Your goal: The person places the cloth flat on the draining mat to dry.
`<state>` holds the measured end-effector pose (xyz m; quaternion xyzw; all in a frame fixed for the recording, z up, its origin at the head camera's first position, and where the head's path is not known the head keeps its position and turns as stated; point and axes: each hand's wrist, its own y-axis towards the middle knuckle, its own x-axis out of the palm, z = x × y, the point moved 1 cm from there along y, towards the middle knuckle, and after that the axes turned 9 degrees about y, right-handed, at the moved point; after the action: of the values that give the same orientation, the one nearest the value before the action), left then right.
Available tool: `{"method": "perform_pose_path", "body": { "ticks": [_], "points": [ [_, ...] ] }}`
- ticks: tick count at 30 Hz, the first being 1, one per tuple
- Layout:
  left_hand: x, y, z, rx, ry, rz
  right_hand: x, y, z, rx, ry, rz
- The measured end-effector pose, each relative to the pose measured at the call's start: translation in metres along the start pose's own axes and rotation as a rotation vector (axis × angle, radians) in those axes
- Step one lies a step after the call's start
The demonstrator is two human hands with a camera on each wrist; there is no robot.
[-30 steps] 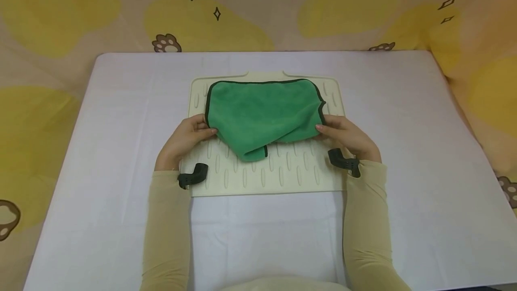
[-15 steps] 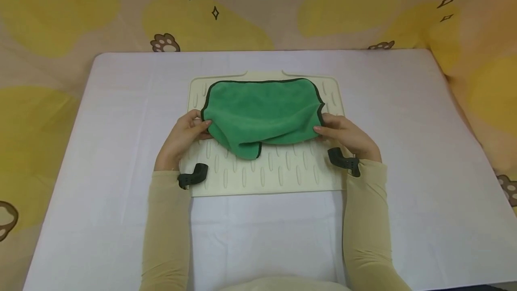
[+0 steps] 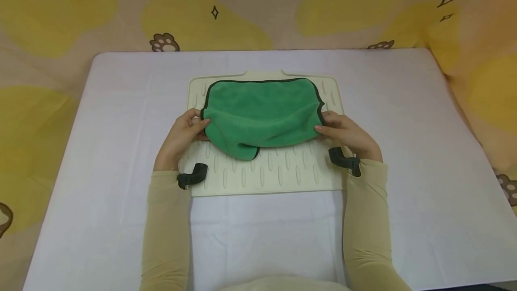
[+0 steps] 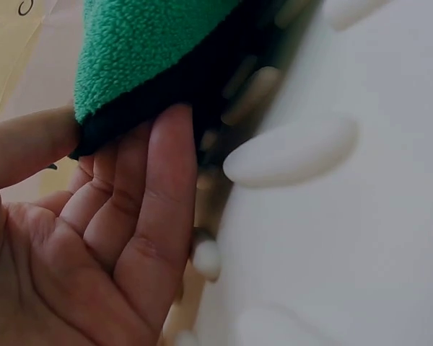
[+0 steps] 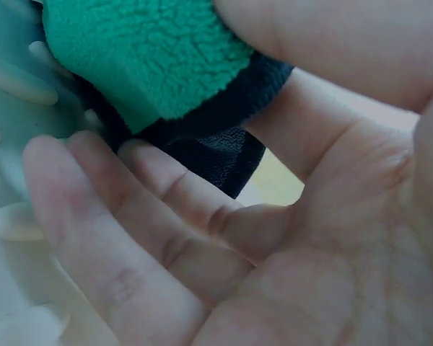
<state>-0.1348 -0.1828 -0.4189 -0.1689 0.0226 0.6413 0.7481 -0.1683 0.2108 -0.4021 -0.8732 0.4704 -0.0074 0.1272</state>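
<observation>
A green towel (image 3: 262,107) with a dark edging lies over the upper part of a cream ridged board (image 3: 278,178). Its near side is lifted a little and a corner hangs folded at the lower left. My left hand (image 3: 181,134) pinches the towel's left edge between thumb and fingers. At the opposite edge, my right hand (image 3: 347,133) pinches the cloth with the thumb on top. In the left wrist view the green pile (image 4: 144,58) and black trim sit between thumb and fingers. The right wrist view shows the towel (image 5: 144,65) under the thumb, the other fingers extended beneath.
The board lies on a table with a white cover (image 3: 121,147). A patterned yellow and beige curtain (image 3: 242,8) hangs behind the table and along its sides. A black wrist mount (image 3: 194,175) sits on the left wrist, another (image 3: 344,160) on the right.
My left hand has moved slightly up and left with the towel's edge. The folded near corner has shifted left and the near side hangs smoother. My right hand has hardly moved.
</observation>
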Motion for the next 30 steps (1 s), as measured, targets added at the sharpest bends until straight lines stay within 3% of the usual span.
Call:
{"method": "perform_pose_path", "body": {
  "ticks": [6,11,18,24,30],
  "points": [
    [-0.0002,0.0013,-0.0019,0.006,-0.001,0.001,-0.0007,-0.0002,-0.0016,0.054,-0.038,-0.022],
    [-0.0003,0.0011,-0.0021,0.005,-0.005,-0.005,0.0003,0.002,-0.0018,0.027,-0.01,-0.035],
    [-0.0005,0.0014,-0.003,0.016,-0.015,-0.013,0.0019,0.005,0.0014,-0.004,0.04,0.014],
    [0.0,0.0022,-0.003,0.009,-0.013,-0.013,0.0025,0.0054,0.0015,-0.026,0.053,0.104],
    [0.0,0.0013,-0.0023,0.011,-0.014,-0.013,0.0041,0.0057,0.0008,0.064,-0.013,0.133]
  ]
}}
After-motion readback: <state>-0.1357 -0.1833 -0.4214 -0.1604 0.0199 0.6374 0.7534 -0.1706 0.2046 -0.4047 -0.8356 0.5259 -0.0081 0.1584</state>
